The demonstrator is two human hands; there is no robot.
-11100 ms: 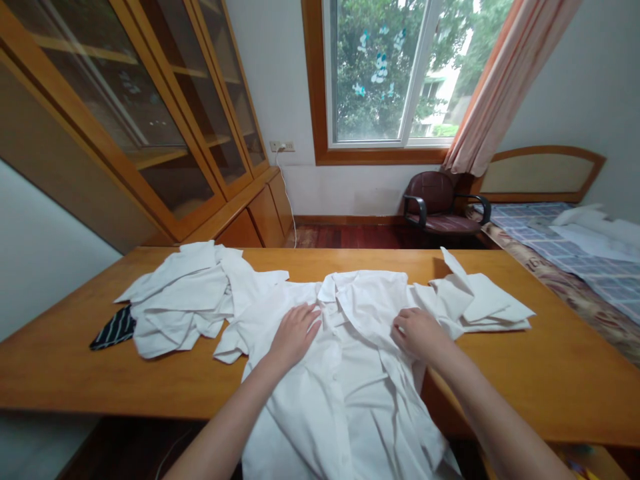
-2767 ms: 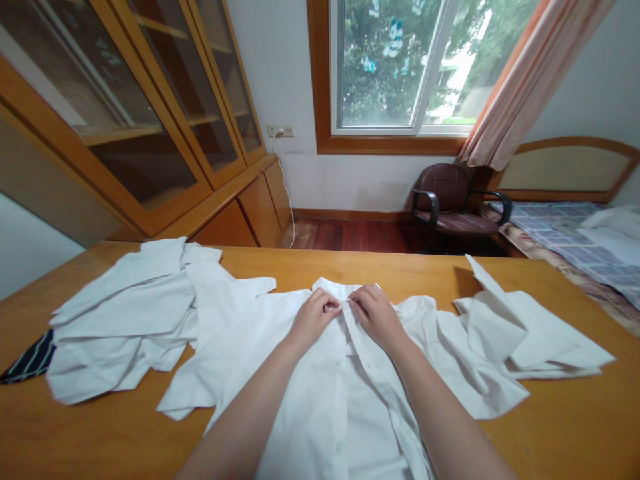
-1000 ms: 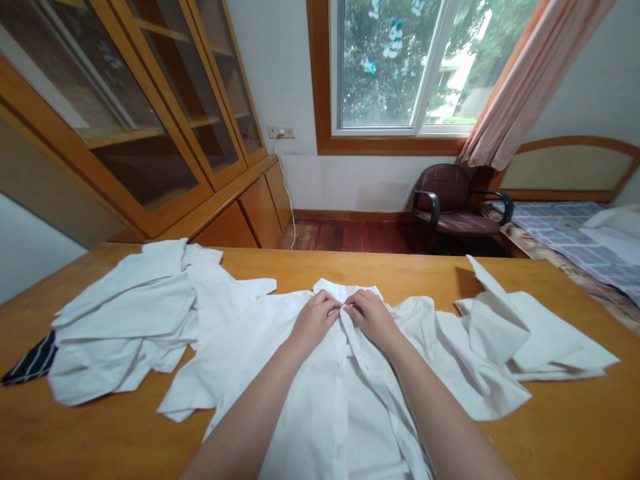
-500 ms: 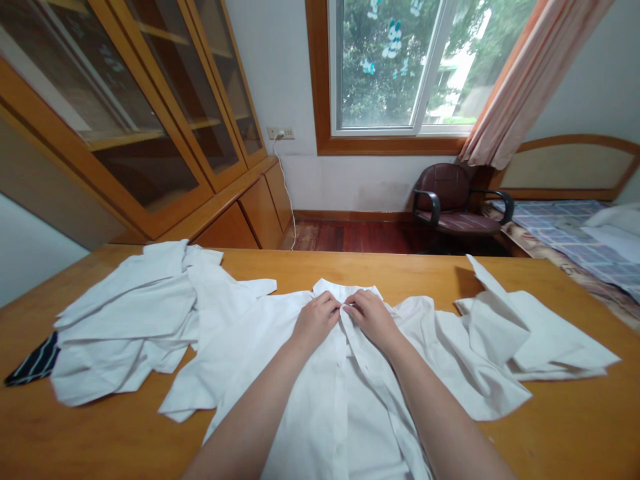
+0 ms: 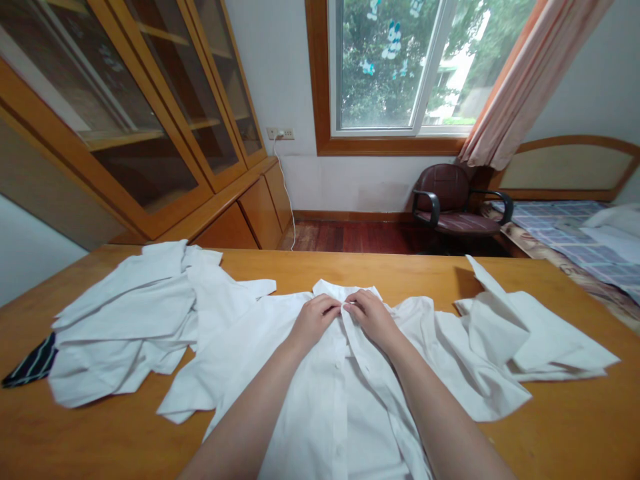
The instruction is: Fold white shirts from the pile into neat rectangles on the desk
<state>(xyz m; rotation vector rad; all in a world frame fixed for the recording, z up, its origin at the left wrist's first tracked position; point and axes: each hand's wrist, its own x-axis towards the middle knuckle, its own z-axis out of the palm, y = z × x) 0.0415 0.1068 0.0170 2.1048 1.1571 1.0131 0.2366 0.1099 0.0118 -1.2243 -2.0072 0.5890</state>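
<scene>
On the wooden surface (image 5: 100, 447), a dark striped cloth (image 5: 30, 363) peeks out at 9 o'clock from under a loose heap of white garments (image 5: 125, 320). At centre lies a white shirt (image 5: 310, 413), front up, its long axis running from 12 to 6 o'clock. The collar (image 5: 345, 291) points away from the person at 12, the body runs back over the near edge, and the sleeves spread toward 9 and 3.

The left hand (image 5: 314, 320) and the right hand (image 5: 373, 319) meet just below the collar, knuckles nearly touching. Each has its fingertips drawn together, pinching one front edge of the shirt at the top of the button line. The left hand sits at 9 o'clock of that line and the right at 3, both equally near it. Whether a button lies between the fingers is too small to tell.

At 3 o'clock, a stack of folded white cloth (image 5: 535, 340) lies just beside the shirt's sleeve. Beyond the surface, at 1 o'clock, a dark armchair (image 5: 450, 200) stands below a window (image 5: 390, 67).
</scene>
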